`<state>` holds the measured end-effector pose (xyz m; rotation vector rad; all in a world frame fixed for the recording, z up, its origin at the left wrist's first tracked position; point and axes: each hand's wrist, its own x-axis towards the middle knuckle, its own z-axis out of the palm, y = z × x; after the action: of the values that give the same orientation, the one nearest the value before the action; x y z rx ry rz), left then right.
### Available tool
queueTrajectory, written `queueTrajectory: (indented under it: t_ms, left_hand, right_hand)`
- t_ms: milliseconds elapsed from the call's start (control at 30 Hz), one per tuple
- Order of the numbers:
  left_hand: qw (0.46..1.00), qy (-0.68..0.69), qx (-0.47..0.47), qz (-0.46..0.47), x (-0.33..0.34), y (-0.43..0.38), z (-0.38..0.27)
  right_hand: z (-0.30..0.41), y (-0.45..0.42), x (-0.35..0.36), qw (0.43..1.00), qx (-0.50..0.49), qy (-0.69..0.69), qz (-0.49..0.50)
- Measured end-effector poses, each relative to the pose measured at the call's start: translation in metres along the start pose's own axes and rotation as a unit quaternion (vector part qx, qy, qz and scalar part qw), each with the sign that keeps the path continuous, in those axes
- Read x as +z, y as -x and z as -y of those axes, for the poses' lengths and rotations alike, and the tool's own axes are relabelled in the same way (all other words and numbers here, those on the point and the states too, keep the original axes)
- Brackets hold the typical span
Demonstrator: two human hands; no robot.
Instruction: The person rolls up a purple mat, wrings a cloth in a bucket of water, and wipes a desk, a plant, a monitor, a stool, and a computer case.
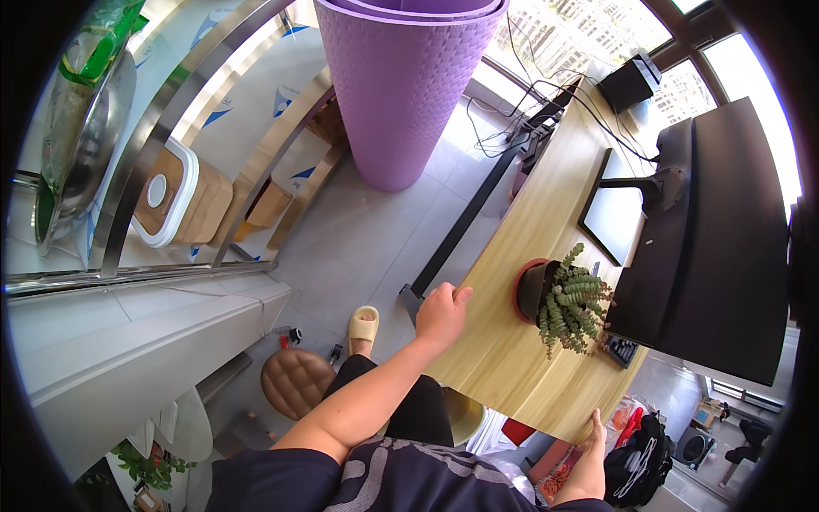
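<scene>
A light wood-grain desk (486, 358) stretches away in front of me. My left hand (443, 317) grips its long edge, thumb on the top and fingers curled at the rim. At the desk's near end, my right hand (592, 434) holds the edge by the corner, with its thumb above and its other fingers hidden below. On the desktop, a trailing succulent (572, 307) grows in a dark pot (532, 291) on a reddish saucer. Behind it are a large black monitor (716, 249) on a stand and a partly covered keyboard (622, 351).
A rolled purple foam mat (409, 96) stands upright on the tiled floor. Black cables (489, 137) trail off the far end of the desk. A metal shelf rack (144, 153) rises on the left, holding a lidded container (185, 192). A brown tufted stool (297, 383) is near my slippered foot.
</scene>
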<state>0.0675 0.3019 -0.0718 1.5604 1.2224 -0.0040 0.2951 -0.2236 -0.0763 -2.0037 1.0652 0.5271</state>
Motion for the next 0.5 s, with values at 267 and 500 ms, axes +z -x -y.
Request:
queueTrajectory:
  t_ms: [267, 500]
  left_hand:
    - [1.0, 0.01, -0.003, -0.008, -0.008, 0.008, 0.004]
    - [0.999, 0.035, 0.001, -0.003, -0.017, 0.011, 0.003]
  right_hand:
    - [-0.015, -0.027, -0.024, 0.999, 0.017, 0.019, 0.037]
    - [-0.008, 0.012, -0.005, 0.997, -0.055, -0.004, 0.053]
